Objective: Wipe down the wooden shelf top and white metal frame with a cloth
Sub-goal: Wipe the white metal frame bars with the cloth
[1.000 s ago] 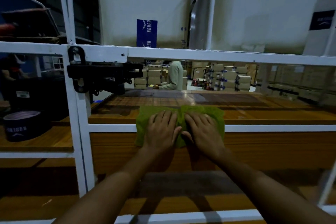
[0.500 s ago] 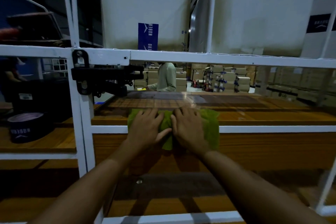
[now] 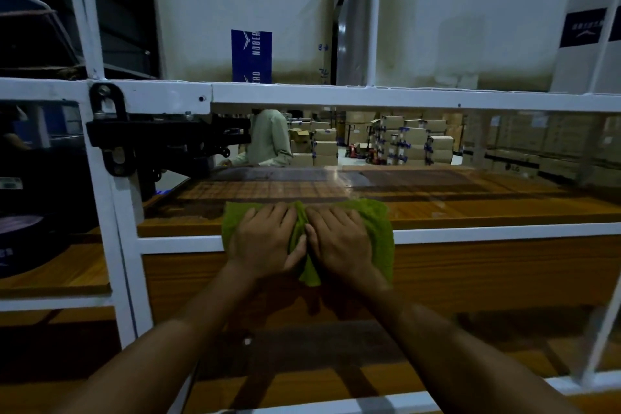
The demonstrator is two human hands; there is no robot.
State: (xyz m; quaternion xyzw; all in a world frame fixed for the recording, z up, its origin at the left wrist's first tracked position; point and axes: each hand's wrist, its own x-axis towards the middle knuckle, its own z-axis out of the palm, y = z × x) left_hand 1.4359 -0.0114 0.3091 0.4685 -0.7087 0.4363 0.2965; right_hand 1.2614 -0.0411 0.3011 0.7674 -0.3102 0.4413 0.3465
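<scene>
Under flat fingers (image 3: 279, 212) of L hand (image 3: 265, 240) & R hand (image 3: 340, 240), crumpled green cloth (image 3: 380, 223) is pressing glossy wooden shelf top (image 3: 487, 208). White metal frame (image 3: 487, 233) is prob. waiting.

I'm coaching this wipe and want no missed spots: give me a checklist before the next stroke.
1. Left hand flat on the green terry cloth: ok.
2. Right hand flat on it: ok.
3. Cloth spread smooth: not ok, bunched between the hands.
4. Cloth laps the white metal rail and wooden shelf top: ok.
5. Shelf top already clean to the right: cannot tell, dim light.
</scene>
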